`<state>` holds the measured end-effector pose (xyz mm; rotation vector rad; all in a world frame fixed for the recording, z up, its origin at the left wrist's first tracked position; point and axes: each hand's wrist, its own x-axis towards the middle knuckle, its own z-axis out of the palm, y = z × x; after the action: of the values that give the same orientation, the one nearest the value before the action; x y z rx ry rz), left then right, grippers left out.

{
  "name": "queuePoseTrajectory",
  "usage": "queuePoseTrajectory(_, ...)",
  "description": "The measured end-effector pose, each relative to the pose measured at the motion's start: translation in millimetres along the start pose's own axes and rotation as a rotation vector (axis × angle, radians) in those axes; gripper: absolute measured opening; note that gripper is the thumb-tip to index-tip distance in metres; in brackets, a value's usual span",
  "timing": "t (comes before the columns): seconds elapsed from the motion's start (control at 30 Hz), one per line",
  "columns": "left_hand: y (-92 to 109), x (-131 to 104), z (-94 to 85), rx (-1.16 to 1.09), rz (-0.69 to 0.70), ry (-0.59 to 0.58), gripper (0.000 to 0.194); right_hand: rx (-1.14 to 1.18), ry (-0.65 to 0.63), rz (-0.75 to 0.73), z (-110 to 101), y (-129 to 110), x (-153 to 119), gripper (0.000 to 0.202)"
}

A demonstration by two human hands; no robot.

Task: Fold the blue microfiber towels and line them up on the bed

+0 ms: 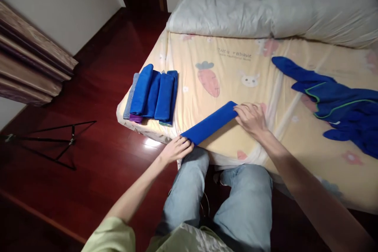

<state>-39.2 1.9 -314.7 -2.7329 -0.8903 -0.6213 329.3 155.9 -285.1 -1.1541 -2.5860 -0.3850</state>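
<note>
Folded blue cloth (pixel 210 123): right of the cloth stack (pixel 152 93), above the bed's (pixel 189 104) near edge.
Left hand (pixel 177 149): closed on the end nearer the cloth stack.
Right hand (pixel 251 117): gripping the end farther from the cloth stack.
Loose blue fabric (pixel 339 102): well right of the cloth stack.

Bed (pixel 183 53): pile of cloths (pixel 152 92) on the left front corner; heap of cloth (pixel 345 102) on the right; quilt (pixel 230 6) across the back. Single cloth (pixel 211 123) is positioned between pile and heap, nearer the front edge. Tripod (pixel 72 141) stands on the floor (pixel 103 102), left of the bed. Curtain (pixel 29 55) hangs behind the tripod, farther left.
</note>
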Motion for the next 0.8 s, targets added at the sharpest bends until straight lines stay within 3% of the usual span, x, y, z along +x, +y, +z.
queuePoseTrajectory(0.13, -3, -41, -19.9, 0.077, -0.169, 0.096, 0.029, 0.103, 0.029, -0.157, 31, -34, 123, 0.028)
queuePoseTrajectory(0.27, -37, -59, -29.8, 0.165, -0.327, 0.126, 0.039, 0.155, 0.049, -0.236, 59, -77, 245, 0.034)
queuePoseTrajectory(0.37, -68, -63, -29.7, 0.195, -0.427, 0.143, 0.043, 0.15, 0.057, -0.232, 74, -108, 314, 0.04)
queuePoseTrajectory(0.47, -94, -58, -25.2, 0.196, -0.518, 0.099, 0.044, 0.168, 0.076, -0.238, 90, -131, 359, 0.04)
queuePoseTrajectory(0.57, -110, -50, -19.5, 0.169, -0.622, -0.032, 0.04, 0.24, -0.002, -0.243, 110, -143, 379, 0.035)
queuePoseTrajectory(0.63, -115, -46, -17.7, 0.148, -0.678, -0.099, 0.038, 0.287, -0.101, -0.214, 121, -147, 373, 0.041)
queuePoseTrajectory(0.73, -102, -43, -20.0, 0.121, -0.726, -0.038, 0.045, 0.354, -0.123, -0.096, 121, -144, 330, 0.065)
queuePoseTrajectory(0.8, -73, -40, -21.8, 0.069, -0.736, 0.079, 0.053, 0.402, -0.059, -0.004, 108, -132, 273, 0.075)
